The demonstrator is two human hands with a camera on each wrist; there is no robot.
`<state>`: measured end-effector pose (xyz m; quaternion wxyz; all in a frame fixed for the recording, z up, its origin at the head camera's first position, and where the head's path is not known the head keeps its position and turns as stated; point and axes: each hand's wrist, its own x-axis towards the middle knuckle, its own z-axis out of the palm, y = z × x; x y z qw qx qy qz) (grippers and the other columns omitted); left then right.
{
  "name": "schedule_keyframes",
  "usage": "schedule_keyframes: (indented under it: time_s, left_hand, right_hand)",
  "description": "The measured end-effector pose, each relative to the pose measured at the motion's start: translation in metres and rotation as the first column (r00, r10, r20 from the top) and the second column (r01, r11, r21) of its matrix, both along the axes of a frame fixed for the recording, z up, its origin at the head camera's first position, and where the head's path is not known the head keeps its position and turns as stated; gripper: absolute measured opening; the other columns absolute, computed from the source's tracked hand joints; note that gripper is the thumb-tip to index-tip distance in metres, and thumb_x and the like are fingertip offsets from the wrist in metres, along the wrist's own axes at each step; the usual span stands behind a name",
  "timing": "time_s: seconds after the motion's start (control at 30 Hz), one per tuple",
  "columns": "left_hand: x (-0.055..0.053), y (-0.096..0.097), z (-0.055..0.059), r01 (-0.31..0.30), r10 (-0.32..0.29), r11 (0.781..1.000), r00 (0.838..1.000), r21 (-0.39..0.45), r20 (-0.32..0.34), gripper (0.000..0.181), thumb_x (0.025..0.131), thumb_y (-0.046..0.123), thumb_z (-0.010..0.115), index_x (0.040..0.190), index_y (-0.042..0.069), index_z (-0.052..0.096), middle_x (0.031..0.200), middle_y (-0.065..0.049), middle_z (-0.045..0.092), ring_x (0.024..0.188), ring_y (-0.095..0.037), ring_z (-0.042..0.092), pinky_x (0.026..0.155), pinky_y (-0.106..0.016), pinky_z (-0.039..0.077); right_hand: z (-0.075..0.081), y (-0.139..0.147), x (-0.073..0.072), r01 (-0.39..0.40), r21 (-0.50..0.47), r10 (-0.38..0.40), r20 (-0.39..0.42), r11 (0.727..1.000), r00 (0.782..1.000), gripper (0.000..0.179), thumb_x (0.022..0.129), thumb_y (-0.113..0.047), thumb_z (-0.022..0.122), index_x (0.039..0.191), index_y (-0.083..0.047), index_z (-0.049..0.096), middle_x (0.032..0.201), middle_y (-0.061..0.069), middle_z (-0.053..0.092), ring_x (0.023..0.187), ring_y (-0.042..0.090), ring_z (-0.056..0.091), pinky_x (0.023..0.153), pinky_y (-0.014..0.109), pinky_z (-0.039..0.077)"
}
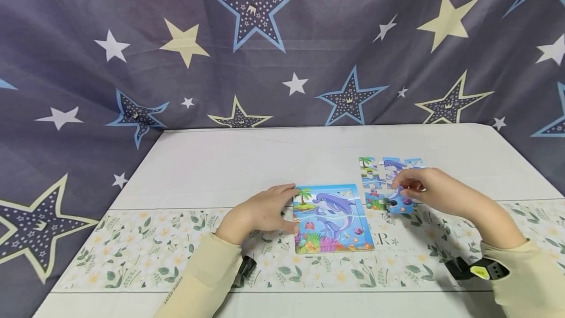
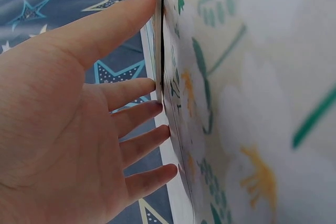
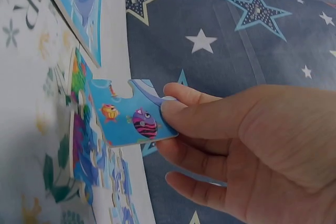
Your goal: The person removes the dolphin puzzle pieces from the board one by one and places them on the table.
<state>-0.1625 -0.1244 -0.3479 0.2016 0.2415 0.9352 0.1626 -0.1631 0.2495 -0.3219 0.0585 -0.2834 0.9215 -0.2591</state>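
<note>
A square puzzle board (image 1: 335, 202) with a dolphin picture lies flat on the tabletop. My left hand (image 1: 265, 210) is at its left edge. In the left wrist view the fingers are spread and fairly straight, with the thumb (image 2: 123, 19) touching the board's edge. My right hand (image 1: 441, 193) is over a group of loose puzzle pieces (image 1: 372, 180), right of the board. Between thumb and forefinger it pinches a blue puzzle piece (image 3: 123, 111) showing a striped purple fish and a small orange fish. That piece is raised and tilted above the others.
A floral cloth band (image 1: 176, 249) crosses the white tabletop (image 1: 220, 166). Behind it hangs a dark curtain (image 1: 282, 18) printed with stars. Both sleeves (image 1: 200, 274) carry black wrist devices (image 1: 476, 269).
</note>
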Motion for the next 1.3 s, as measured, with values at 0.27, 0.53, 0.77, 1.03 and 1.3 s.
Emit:
schedule_keyframes:
  time_s: [0.27, 0.53, 0.77, 1.03, 1.3]
  left_hand:
    - [-0.001, -0.001, 0.000, 0.005, -0.005, 1.000, 1.000, 0.010, 0.000, 0.089, 0.087, 0.044, 0.075, 0.157, 0.014, 0.029, 0.164, -0.005, 0.019, 0.149, -0.028, 0.017, 0.119, -0.051, 0.021]
    - [-0.001, -0.002, -0.001, -0.002, 0.002, 1.000, 1.000, 0.018, 0.002, 0.088, 0.087, 0.044, 0.075, 0.157, 0.015, 0.030, 0.164, -0.006, 0.020, 0.149, -0.028, 0.018, 0.118, -0.051, 0.022]
    - [0.000, -0.003, -0.002, -0.009, 0.009, 1.000, 1.000, 0.016, 0.009, 0.088, 0.087, 0.044, 0.075, 0.157, 0.017, 0.029, 0.164, -0.004, 0.019, 0.150, -0.027, 0.017, 0.119, -0.051, 0.022]
    - [0.000, -0.002, -0.002, -0.006, 0.006, 1.000, 1.000, 0.016, 0.009, 0.089, 0.087, 0.044, 0.075, 0.157, 0.016, 0.029, 0.164, -0.005, 0.019, 0.150, -0.027, 0.017, 0.119, -0.051, 0.021]
    - [-0.001, -0.001, -0.002, -0.006, 0.006, 1.000, 1.000, 0.008, 0.001, 0.089, 0.087, 0.044, 0.075, 0.157, 0.017, 0.029, 0.164, -0.004, 0.019, 0.150, -0.027, 0.017, 0.119, -0.050, 0.021]
  right_hand:
    - [-0.004, 0.014, -0.007, 0.067, 0.010, -0.067, -0.028, 0.998, 0.997, 0.015, 0.093, 0.001, 0.066, 0.107, -0.004, 0.068, 0.089, -0.005, 0.067, 0.076, 0.010, 0.061, 0.065, 0.026, 0.053]
    - [-0.009, 0.029, -0.012, 0.112, 0.039, -0.111, -0.018, 0.993, 0.994, 0.014, 0.094, 0.001, 0.064, 0.107, -0.001, 0.067, 0.086, -0.004, 0.066, 0.073, 0.011, 0.060, 0.063, 0.028, 0.051]
    - [-0.016, 0.039, -0.016, 0.133, 0.045, -0.133, 0.013, 0.990, 0.991, 0.010, 0.095, 0.002, 0.062, 0.105, 0.000, 0.065, 0.085, -0.003, 0.064, 0.070, 0.010, 0.057, 0.060, 0.028, 0.048]
    - [-0.023, 0.050, -0.018, 0.158, 0.078, -0.162, 0.062, 0.984, 0.985, 0.011, 0.096, 0.004, 0.059, 0.104, 0.001, 0.065, 0.083, -0.001, 0.063, 0.069, 0.013, 0.054, 0.057, 0.029, 0.043]
    - [-0.031, 0.058, -0.021, 0.176, 0.091, -0.185, 0.102, 0.980, 0.977, 0.014, 0.096, 0.004, 0.059, 0.107, 0.003, 0.066, 0.082, -0.001, 0.064, 0.068, 0.014, 0.054, 0.055, 0.028, 0.042]
